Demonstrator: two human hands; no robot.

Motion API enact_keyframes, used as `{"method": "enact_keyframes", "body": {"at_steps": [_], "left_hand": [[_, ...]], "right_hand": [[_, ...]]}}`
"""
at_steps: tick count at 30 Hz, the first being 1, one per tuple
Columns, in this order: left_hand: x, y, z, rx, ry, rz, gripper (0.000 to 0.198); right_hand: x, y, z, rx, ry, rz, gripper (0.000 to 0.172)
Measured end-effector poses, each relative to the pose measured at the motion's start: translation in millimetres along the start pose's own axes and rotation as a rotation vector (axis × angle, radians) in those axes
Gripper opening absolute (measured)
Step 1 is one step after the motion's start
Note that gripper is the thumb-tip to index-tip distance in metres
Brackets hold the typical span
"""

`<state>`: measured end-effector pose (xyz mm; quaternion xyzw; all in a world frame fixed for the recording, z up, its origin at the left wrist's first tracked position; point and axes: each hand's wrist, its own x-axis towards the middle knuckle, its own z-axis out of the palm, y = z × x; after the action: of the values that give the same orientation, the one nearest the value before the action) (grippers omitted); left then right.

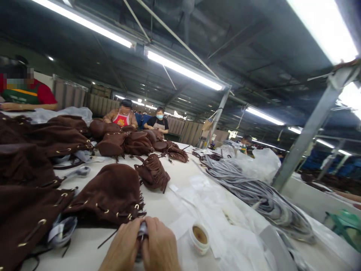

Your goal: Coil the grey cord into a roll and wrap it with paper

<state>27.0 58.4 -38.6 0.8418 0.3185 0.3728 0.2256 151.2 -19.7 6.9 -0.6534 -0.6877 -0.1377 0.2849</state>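
Note:
At the bottom centre my left hand [123, 244] and my right hand [160, 242] are pressed close together, fingers closed. Between the thumbs shows a small dark-and-grey shiny thing [143, 229]; its kind is hidden by the hands. Just beyond the fingertips lies a brown suede drawstring bag [113, 188] with gold eyelets and a lace through them. Behind it sits a smaller brown fringed bag [153, 171]. To the right of my right hand stands an open white tub [199, 239] with brownish contents.
More brown bags [31, 222] crowd the left of the white table [180, 165]. Grey straps [254, 188] lie bundled along the right, beside crumpled white sheeting [222, 214]. A metal post [307, 128] rises at the right. Several people [122, 116] are across the table.

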Motion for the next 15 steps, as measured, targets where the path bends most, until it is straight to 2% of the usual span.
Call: {"method": "enact_keyframes", "body": {"at_steps": [3,5,8,10,12,15], "left_hand": [[-1,-10,-4.1,0.022,-0.004,-0.019,0.037],[0,-4,-10.8,0.029,-0.028,-0.047,0.037],[1,9,-17.2,-0.005,-0.065,-0.075,0.035],[0,12,-15.7,-0.035,-0.047,-0.097,0.035],[-5,6,-9.6,-0.047,-0.001,-0.082,0.035],[-12,-19,5.5,-0.020,0.037,0.045,0.035]], "right_hand": [[1,23,-23,0.126,-0.225,0.064,0.039],[2,51,-49,-0.034,-0.327,0.201,0.030],[3,96,-91,-0.110,-0.341,0.295,0.031],[1,118,-113,-0.163,-0.342,0.342,0.030],[-4,132,-129,-0.237,-0.362,0.396,0.029],[-14,144,-138,-0.306,-0.407,0.465,0.027]]}}
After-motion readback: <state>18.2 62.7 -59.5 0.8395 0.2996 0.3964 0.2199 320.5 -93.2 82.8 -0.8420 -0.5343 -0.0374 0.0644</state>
